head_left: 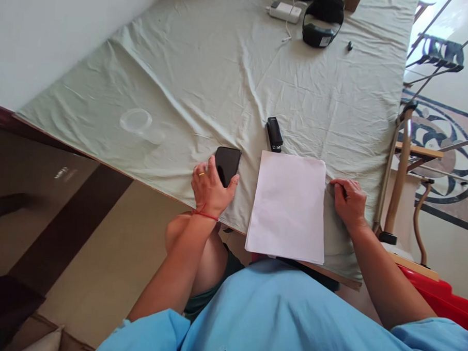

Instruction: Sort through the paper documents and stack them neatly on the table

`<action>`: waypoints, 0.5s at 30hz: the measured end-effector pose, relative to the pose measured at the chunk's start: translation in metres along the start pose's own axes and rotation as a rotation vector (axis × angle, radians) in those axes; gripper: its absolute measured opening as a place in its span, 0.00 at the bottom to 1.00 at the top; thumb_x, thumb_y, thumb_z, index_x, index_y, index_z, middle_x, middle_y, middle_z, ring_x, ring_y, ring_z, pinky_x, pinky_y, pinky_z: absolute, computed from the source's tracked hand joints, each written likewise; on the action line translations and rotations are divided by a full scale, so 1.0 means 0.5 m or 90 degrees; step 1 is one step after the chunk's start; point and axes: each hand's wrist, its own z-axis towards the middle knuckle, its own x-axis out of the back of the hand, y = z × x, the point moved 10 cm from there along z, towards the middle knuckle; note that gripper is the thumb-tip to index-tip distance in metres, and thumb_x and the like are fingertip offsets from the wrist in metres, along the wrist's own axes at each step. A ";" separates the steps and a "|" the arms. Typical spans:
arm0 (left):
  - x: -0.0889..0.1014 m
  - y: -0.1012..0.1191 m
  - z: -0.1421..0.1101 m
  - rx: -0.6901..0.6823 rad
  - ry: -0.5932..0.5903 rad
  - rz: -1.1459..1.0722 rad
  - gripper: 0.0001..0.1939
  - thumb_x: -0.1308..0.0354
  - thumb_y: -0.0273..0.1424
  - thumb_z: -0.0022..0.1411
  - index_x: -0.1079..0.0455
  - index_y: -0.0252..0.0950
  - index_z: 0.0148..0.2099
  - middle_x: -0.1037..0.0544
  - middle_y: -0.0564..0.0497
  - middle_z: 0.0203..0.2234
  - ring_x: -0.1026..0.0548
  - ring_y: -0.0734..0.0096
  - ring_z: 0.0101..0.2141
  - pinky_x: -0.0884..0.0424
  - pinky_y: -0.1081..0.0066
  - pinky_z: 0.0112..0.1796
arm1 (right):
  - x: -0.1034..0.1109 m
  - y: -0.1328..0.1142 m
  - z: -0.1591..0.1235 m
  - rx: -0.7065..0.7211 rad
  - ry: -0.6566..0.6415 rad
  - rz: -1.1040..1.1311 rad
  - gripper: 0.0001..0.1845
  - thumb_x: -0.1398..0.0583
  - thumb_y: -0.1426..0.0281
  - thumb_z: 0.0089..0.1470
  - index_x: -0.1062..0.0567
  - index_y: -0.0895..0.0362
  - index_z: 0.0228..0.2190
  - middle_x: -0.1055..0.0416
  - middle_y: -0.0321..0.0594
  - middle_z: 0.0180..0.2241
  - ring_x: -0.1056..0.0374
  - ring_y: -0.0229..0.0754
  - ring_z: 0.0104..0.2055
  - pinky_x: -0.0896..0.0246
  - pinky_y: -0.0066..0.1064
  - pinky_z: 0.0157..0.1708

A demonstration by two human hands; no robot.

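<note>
My left hand (209, 187) grips a black phone (227, 164) that lies on the pale green cloth (207, 76) near the table's front edge, fingers curled round its lower end. My right hand (348, 201) rests on the cloth just right of a white stack of paper (289, 206), its fingers curled under; a small dark thing seems to show between them, but I cannot make it out. A black stapler (274, 134) lies just beyond the paper's top left corner.
A clear plastic lid (136, 121) lies on the cloth to the left. At the far end sit a white power adapter (284, 12), a black headset-like device (323, 20) and a small dark object (350, 45). A wooden-and-metal frame (401, 167) stands right of the table.
</note>
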 end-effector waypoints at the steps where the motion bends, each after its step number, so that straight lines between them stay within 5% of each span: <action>1: -0.011 0.012 0.008 0.022 -0.035 0.036 0.49 0.32 0.43 0.73 0.48 0.21 0.81 0.39 0.24 0.69 0.43 0.31 0.70 0.42 0.39 0.71 | 0.000 -0.001 0.000 0.001 -0.001 0.001 0.13 0.43 0.63 0.70 0.19 0.51 0.38 0.17 0.46 0.38 0.22 0.54 0.44 0.29 0.49 0.51; 6: -0.015 0.061 0.032 0.057 -0.073 0.135 0.41 0.32 0.36 0.76 0.44 0.24 0.80 0.37 0.24 0.67 0.38 0.29 0.65 0.34 0.41 0.65 | -0.003 0.001 0.000 0.001 -0.011 0.001 0.13 0.44 0.62 0.70 0.19 0.51 0.38 0.17 0.45 0.38 0.23 0.53 0.44 0.29 0.48 0.52; 15: -0.010 0.075 0.041 0.048 -0.105 0.162 0.38 0.34 0.32 0.76 0.42 0.32 0.81 0.33 0.24 0.61 0.33 0.29 0.60 0.32 0.46 0.62 | -0.007 0.006 -0.002 -0.003 0.000 0.006 0.12 0.44 0.62 0.70 0.21 0.49 0.38 0.18 0.44 0.38 0.24 0.53 0.44 0.29 0.49 0.52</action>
